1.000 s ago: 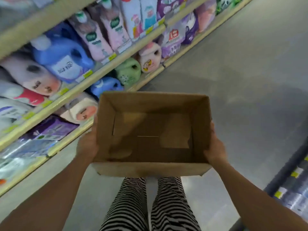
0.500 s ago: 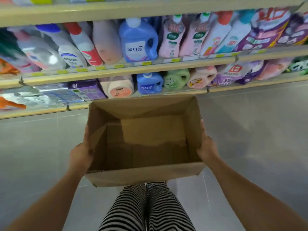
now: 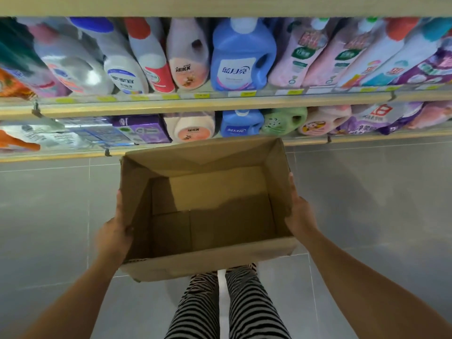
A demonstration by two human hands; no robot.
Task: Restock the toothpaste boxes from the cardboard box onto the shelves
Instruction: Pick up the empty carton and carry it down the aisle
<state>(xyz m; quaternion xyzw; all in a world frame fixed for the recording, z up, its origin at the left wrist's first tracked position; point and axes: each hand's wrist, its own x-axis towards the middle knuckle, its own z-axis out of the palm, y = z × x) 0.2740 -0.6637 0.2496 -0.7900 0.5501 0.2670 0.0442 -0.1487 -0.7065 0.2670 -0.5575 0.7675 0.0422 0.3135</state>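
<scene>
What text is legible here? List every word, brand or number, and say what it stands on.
"蓝月亮": large blue jug on the upper shelf; again, smaller, on the blue jug below.
"IEKK", roughly: peach bottle.
Yellow price tags: too blurred to read.
White bottle and purple bags: characters too blurred to read.
Cardboard box: nothing readable.

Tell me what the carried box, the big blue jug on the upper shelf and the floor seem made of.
Cardboard box: brown cardboard, likely corrugated, matte; folded bottom flaps and creased walls show.
Blue jug: moulded plastic, probably, smooth with a slight gloss; handle formed in one piece with the body.
Floor: grey tiles, likely ceramic or stone, faint sheen; thin pale joint lines.
</scene>
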